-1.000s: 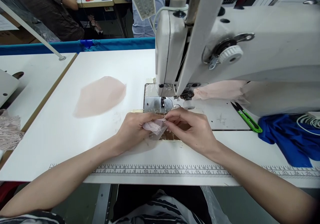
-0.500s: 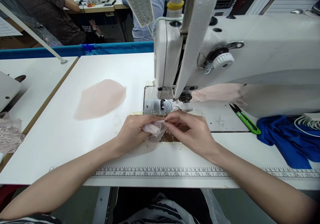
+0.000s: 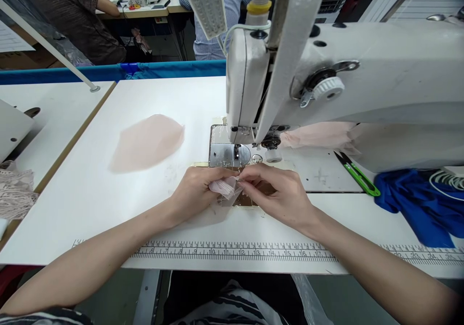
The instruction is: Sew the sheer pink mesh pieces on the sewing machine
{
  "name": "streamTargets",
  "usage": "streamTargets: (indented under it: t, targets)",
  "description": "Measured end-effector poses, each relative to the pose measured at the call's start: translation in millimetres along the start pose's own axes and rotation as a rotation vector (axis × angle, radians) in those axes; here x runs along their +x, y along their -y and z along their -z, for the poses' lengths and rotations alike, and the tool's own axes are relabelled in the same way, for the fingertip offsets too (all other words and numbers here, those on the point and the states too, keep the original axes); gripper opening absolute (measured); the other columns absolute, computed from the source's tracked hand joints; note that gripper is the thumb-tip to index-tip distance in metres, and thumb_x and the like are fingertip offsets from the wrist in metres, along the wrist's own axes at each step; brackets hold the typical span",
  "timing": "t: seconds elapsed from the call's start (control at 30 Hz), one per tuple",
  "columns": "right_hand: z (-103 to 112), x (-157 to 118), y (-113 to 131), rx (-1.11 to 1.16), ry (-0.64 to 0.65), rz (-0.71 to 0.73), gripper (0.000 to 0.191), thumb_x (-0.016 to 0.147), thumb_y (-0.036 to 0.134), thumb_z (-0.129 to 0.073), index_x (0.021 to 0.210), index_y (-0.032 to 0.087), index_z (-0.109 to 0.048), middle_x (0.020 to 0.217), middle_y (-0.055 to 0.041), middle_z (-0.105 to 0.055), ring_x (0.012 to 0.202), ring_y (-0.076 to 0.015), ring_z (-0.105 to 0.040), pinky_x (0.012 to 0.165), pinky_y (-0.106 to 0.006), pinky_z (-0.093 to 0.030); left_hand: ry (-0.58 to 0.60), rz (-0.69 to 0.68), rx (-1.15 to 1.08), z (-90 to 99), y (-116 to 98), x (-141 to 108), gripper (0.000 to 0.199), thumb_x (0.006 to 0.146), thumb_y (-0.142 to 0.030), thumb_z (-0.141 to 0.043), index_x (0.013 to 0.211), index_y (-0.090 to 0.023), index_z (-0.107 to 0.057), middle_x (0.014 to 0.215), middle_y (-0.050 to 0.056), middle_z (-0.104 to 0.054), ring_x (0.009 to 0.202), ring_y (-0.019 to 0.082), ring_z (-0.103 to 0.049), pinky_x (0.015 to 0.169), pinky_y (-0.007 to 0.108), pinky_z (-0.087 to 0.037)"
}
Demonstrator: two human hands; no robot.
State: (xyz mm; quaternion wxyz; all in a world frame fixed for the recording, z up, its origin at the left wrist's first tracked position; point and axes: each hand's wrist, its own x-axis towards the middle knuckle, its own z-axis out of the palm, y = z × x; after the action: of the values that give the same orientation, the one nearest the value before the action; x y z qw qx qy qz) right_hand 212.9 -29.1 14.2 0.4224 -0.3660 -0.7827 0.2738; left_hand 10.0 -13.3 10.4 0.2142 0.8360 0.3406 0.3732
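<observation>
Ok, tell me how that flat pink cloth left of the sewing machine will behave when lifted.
The pink cloth would probably hang floppy, since it looks thin and lies flat on the table. Being faintly see-through, it is likely very light. It may crumple easily, as the pale cloth in the left hand is bunched.

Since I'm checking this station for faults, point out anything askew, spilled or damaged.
The brown patch just below the steel plate looks makeshift, with ragged, tape-like edging. The green snips lie with blades apart. No spill is visible.
</observation>
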Motion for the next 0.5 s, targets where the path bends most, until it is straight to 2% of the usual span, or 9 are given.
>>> streamTargets:
  t: [0.33,0.5]
  targets:
    - [0.6,0.2,-1.0,0.014,0.031,0.007,0.009,0.091,0.013,-0.058,0.094,0.019,-0.063,0.079,0.0015,-0.068,0.064,-0.0078,-0.063,0.057,-0.018,-0.052,0.007,-0.027,0.050,-0.3,1.0,-2.6,0.016,0.090,-0.011,-0.057,0.096,-0.017,-0.070,0.088,0.000,-0.078,0.073,0.010,-0.073,0.064,0.017,-0.058]
    - [0.7,0.0,-2.7,-0.057,0.032,0.038,0.010,0.092,0.014,-0.056,0.097,0.019,-0.064,0.079,0.0015,-0.068,0.061,-0.0080,-0.061,0.055,-0.019,-0.050,-0.057,-0.067,0.147,-0.3,-0.2,-3.1,0.010,0.090,-0.013,-0.059,0.091,-0.017,-0.068,0.075,-0.004,-0.075,0.060,0.006,-0.068,0.055,0.014,-0.053]
